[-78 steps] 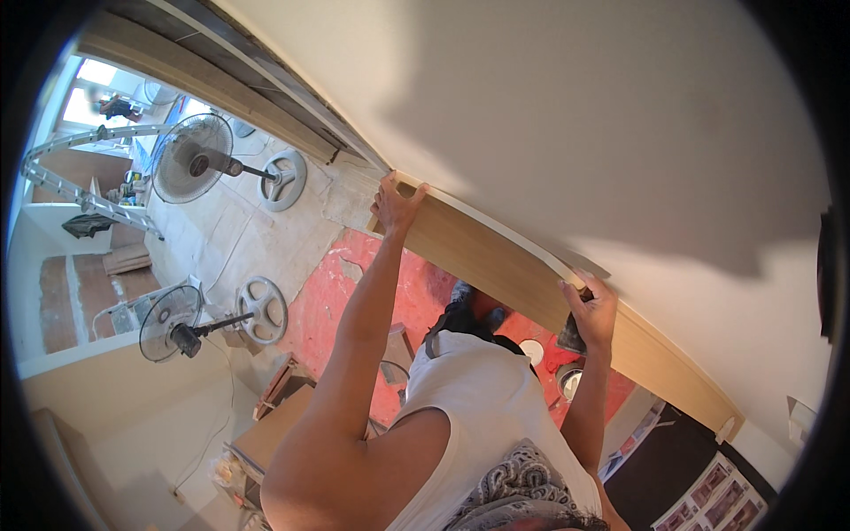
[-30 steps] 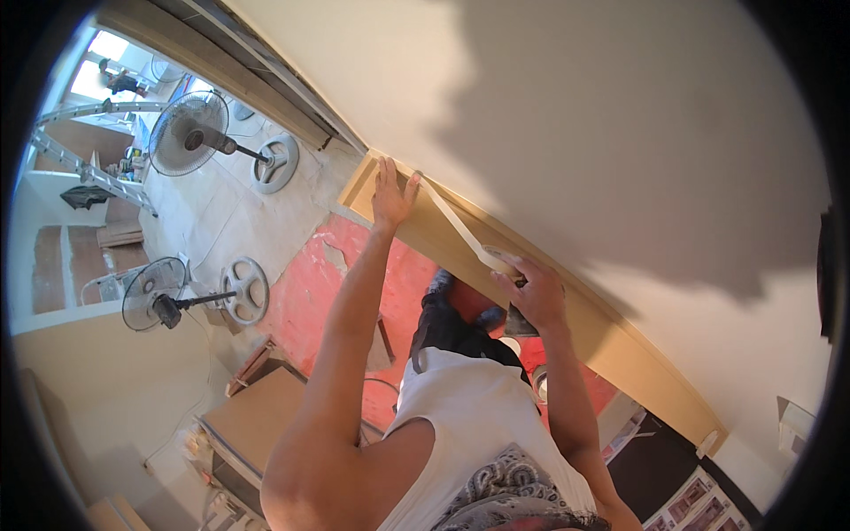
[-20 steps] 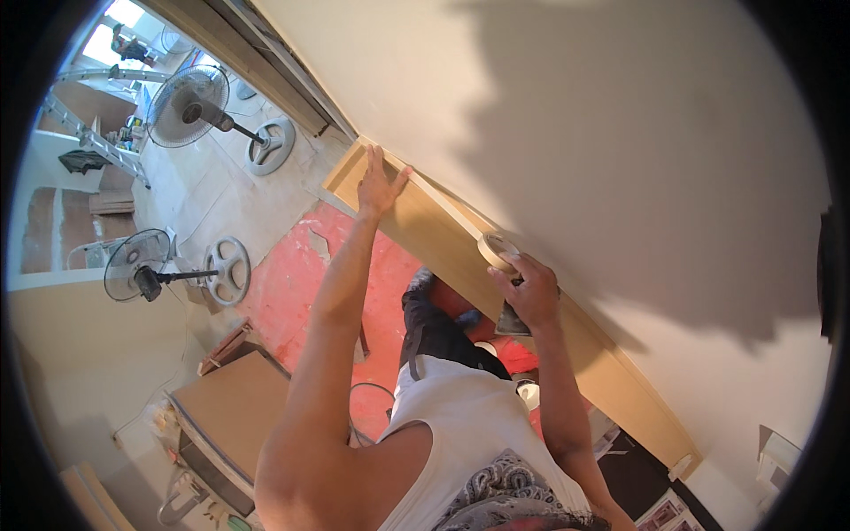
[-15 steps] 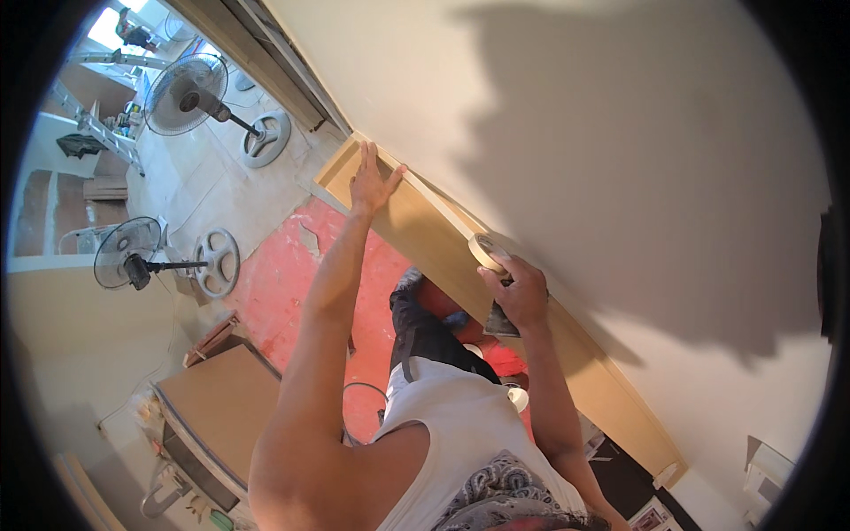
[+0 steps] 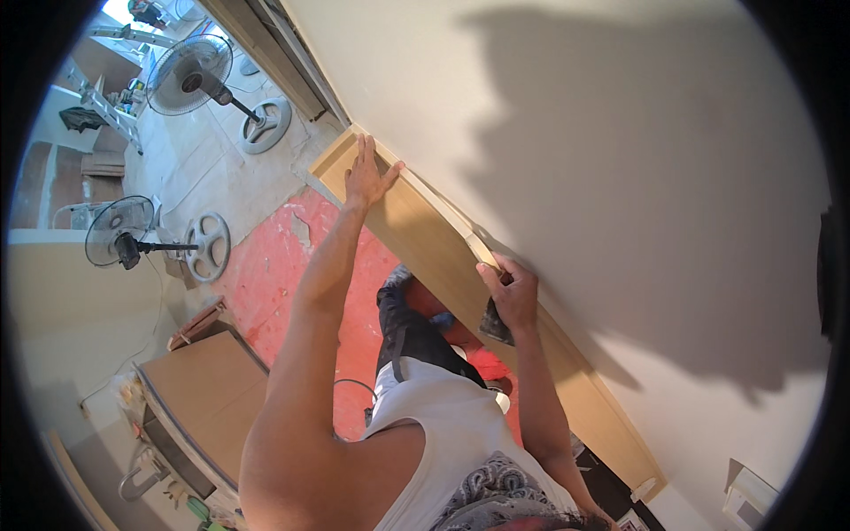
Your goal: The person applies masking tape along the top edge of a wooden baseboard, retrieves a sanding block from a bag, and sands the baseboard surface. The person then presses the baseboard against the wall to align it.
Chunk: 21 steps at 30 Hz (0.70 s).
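Observation:
A long pale wooden board [image 5: 414,228] runs slantwise along the white wall. My left hand [image 5: 367,181] lies on its far end with fingers spread, pressing near the edge by the wall. A strip of masking tape [image 5: 443,208] stretches from there toward my right hand [image 5: 515,296]. The right fingers are closed round the tape roll, now turned edge-on and mostly hidden. Below these fingers a dark, flat piece [image 5: 496,324] shows against the board; whether I hold it as well cannot be made out.
Two standing fans [image 5: 190,75] [image 5: 119,232] stand to the left, with a ladder [image 5: 111,115] beyond. A brown-topped cabinet [image 5: 204,380] is at lower left. Red covering [image 5: 301,257] lies on the floor beneath me. A white box [image 5: 751,497] sits at lower right.
My right hand has turned the tape roll from showing its round side to edge-on, close to the board's edge. The left hand keeps its place on the board. The view has shifted slightly.

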{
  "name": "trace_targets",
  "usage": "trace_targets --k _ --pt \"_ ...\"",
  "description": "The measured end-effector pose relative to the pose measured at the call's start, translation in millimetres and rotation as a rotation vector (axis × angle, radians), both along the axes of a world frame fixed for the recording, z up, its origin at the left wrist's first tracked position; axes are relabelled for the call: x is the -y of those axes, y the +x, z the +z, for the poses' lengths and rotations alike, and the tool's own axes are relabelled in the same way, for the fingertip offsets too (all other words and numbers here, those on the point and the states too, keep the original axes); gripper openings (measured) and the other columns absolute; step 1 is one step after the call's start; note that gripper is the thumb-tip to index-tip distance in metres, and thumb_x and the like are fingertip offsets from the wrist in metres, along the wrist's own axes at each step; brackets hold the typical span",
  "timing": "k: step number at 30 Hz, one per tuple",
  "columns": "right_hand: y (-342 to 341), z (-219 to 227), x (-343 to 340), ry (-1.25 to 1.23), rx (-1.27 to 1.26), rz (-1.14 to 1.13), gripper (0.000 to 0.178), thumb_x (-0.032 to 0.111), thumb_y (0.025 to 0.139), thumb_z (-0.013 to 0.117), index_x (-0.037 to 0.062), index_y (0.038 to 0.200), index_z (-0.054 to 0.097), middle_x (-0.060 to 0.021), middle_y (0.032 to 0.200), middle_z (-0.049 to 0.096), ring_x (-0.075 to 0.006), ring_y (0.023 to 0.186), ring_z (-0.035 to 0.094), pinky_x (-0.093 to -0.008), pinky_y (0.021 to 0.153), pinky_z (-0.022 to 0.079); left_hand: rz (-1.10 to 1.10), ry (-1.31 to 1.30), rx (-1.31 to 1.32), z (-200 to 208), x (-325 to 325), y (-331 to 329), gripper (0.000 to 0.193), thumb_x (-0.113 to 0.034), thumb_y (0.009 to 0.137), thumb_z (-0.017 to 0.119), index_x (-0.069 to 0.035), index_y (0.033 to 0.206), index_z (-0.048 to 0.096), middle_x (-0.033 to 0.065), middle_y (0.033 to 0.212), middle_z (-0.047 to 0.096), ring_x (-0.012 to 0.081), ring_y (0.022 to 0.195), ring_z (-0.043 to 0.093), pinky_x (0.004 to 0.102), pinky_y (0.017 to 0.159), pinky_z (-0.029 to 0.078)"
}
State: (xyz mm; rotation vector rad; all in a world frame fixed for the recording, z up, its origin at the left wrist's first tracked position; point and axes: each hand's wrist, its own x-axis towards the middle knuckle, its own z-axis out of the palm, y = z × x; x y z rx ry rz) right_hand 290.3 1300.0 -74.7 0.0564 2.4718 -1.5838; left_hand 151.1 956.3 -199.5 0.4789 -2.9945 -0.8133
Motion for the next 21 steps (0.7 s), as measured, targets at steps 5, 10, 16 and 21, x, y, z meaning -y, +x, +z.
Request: trace_targets --k 5,10,16,21 --pt "-2 4 -1 -0.014 0.030 -0.007 0.045 0.027 0.086 0.078 -0.0061 0.115 0.072 -0.0201 0.102 0.076 -0.0211 0.093 0.073 -0.0324 0.085 0.055 0.001 0.014 -0.011 -1 0 1 0.114 -0.075 0.084 0.061 -0.007 0.162 0.014 0.0113 0.171 0.007 0.0352 0.150 0.031 0.0695 0.113 0.029" --pt "-2 -6 -4 -0.018 -0.005 -0.015 0.044 0.028 0.086 0.078 -0.0064 0.114 0.072 -0.0195 0.101 0.076 -0.0203 0.092 0.073 -0.0325 0.085 0.055 -0.004 0.006 -0.007 -3 0 -1 0.114 -0.076 0.084 0.060 -0.006 0.162 0.013 0.0113 0.171 0.006 0.0358 0.149 0.032 0.0707 0.112 0.030" --pt "-3 2 -2 0.007 0.002 -0.013 0.046 0.029 0.086 0.079 -0.0063 0.114 0.072 -0.0192 0.100 0.076 -0.0201 0.091 0.073 -0.0323 0.085 0.055 0.003 -0.003 0.001 -3 0 0 0.115 -0.077 0.084 0.059 -0.006 0.162 0.012 0.0115 0.171 0.006 0.0366 0.148 0.033 0.0712 0.112 0.030" --pt "-2 -2 -3 0.008 0.013 -0.013 0.044 0.028 0.087 0.079 -0.0062 0.114 0.072 -0.0181 0.098 0.076 -0.0185 0.089 0.072 -0.0317 0.082 0.055 0.009 -0.009 0.003 -2 -2 0 0.114 -0.076 0.085 0.059 -0.007 0.162 0.012 0.0114 0.171 0.005 0.0375 0.148 0.033 0.0707 0.112 0.029"
